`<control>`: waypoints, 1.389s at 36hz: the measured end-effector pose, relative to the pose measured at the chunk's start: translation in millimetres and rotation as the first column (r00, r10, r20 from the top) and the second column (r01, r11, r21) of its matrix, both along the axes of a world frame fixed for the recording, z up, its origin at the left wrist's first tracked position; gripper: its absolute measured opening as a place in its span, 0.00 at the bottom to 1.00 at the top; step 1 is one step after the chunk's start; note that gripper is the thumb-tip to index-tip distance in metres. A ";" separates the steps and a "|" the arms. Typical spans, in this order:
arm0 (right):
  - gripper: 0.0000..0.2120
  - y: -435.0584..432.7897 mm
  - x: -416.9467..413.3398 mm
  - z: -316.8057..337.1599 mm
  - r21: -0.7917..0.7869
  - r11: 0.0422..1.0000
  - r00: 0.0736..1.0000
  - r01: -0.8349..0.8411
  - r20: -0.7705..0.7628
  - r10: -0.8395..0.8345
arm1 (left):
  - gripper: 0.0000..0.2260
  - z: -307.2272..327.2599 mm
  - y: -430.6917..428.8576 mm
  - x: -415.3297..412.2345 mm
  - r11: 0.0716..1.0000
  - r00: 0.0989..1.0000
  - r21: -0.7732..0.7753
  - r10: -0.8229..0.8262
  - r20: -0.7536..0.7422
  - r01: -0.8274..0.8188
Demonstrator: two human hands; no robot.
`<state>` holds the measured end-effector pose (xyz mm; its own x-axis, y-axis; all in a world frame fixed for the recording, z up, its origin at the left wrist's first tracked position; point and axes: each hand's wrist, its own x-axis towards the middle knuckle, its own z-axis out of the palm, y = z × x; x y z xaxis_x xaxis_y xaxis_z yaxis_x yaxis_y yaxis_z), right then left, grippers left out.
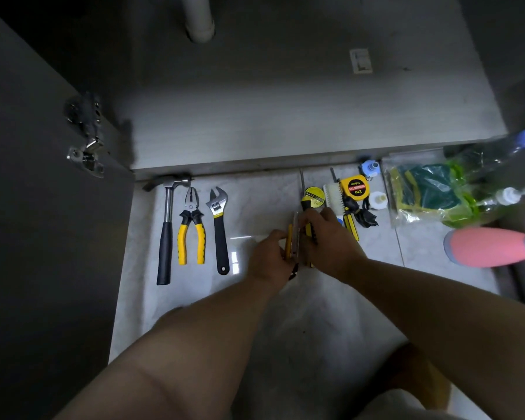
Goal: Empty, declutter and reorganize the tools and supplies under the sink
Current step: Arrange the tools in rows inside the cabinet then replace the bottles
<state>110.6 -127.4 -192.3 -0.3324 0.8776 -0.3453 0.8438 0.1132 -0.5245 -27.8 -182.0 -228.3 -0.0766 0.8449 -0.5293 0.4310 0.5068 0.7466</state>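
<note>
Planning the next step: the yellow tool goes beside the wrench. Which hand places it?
Probably left. The left hand grips the yellow tool on the side nearer the wrench, with bare floor between them. The right hand sits farther away, by the screwdriver.

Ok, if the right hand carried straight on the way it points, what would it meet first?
The right hand grips the yellow tool; beyond it, bare tile, then probably the wrench, though height is unclear.

Floor (pixel 255 298) bears hammer (pixel 165 231), pliers (pixel 191 225), wrench (pixel 219 228).
</note>
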 end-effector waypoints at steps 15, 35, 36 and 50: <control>0.24 -13.9 18.0 -8.3 -0.015 0.957 0.939 -0.291 0.185 0.289 | 0.11 -0.3 13.6 -36.9 0.981 0.932 0.059 0.195 -0.306 -0.186; 0.17 -35.9 -13.0 -23.9 -0.066 0.989 0.991 -0.133 -0.033 0.131 | 0.11 9.6 -4.6 -38.3 0.984 0.833 0.149 0.159 -0.530 -0.093; 0.17 -36.9 -15.4 -23.2 -0.076 0.992 0.993 -0.100 -0.069 0.095 | 0.09 11.7 -3.2 -35.9 0.983 0.848 0.169 0.154 -0.508 -0.077; 0.27 -32.8 -6.1 -20.1 -0.094 0.994 0.998 0.060 0.004 -0.060 | 0.11 12.2 20.7 -9.7 0.996 0.976 -0.037 0.078 -0.202 -0.087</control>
